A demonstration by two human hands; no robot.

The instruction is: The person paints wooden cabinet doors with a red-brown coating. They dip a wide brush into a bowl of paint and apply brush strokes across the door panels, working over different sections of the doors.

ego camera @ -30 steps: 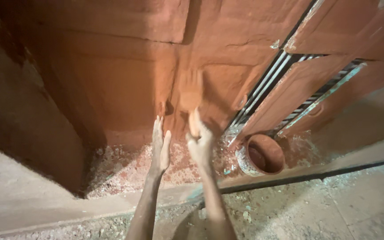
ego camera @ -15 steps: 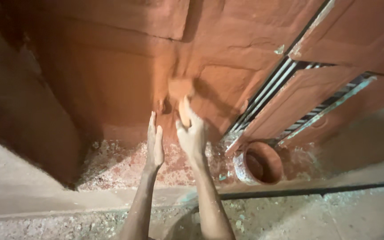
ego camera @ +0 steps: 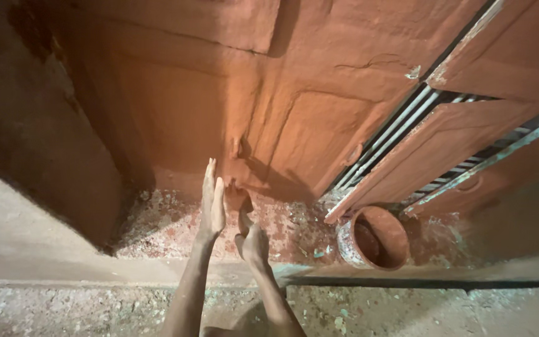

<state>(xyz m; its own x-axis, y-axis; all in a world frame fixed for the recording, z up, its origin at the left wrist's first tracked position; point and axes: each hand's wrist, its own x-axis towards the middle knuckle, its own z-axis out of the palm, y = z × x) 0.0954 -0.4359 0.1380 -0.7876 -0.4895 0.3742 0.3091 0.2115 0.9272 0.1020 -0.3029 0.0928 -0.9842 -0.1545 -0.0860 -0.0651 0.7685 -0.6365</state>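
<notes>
A large door (ego camera: 319,93) coated in reddish-brown paint fills the upper view. My left hand (ego camera: 212,201) is held flat and edge-on just below the door's lower edge, with straight fingers pointing away from me and nothing in it. My right hand (ego camera: 252,240) is beside it, slightly nearer to me. Its fingers appear to pinch a small reddish pad (ego camera: 237,197), which almost touches the left hand's fingers. Both forearms rise from the bottom of the view. The hands' shadows fall on the door's lower panel.
A round pot (ego camera: 375,215) smeared with reddish paint stands on the floor to the right of my hands. Painted louvred shutters (ego camera: 463,137) lean at the right. Flaky, speckled floor (ego camera: 163,224) lies beyond a concrete ledge (ego camera: 51,268). A dark wall (ego camera: 26,125) closes the left.
Both hands have dropped from the middle of the door panel towards the floor. The right hand, which held the pad up against the door, has come lower and nearer to me.
</notes>
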